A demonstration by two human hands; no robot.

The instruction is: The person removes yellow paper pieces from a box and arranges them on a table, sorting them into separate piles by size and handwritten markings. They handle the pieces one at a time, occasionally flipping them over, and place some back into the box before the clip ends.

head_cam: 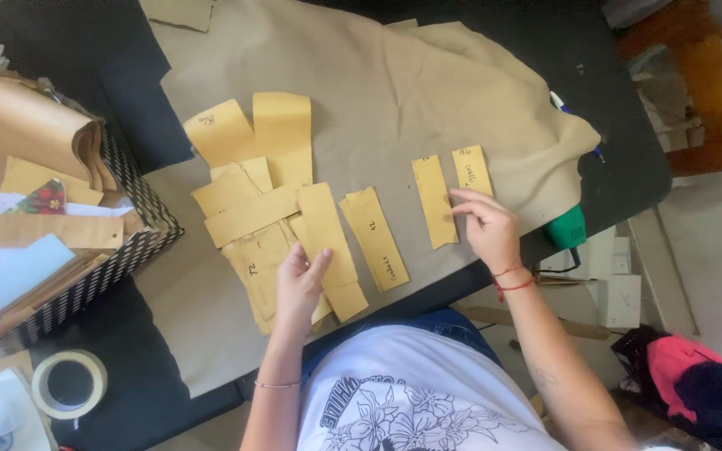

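Tan fabric (pixel 394 92) is spread over the dark surface (pixel 85 67), and yellow-brown paper pattern pieces lie on it. The left hand (pixel 301 284) rests on a fanned stack of pattern pieces (pixel 269 221) near the surface's near edge, fingers loosely spread and flat on the paper, thumb against a long strip (pixel 327 234) at the stack's right side; it grips nothing that can be seen. The right hand (pixel 488 225) lies further right, fingers bent and drawn together, their tips touching the lower end of a short strip (pixel 472 169) and just beside a narrow strip (pixel 434 201) on its left; whether it pinches the paper cannot be told. Between the two hands a slanted strip (pixel 374 238) lies alone. A green tool (pixel 567 227) sits at the surface's right edge, just beyond the right hand. At the left edge stands a patterned basket (pixel 139 209) holding rolled brown paper, and a roll of tape (pixel 68 384) lies near the near left corner.
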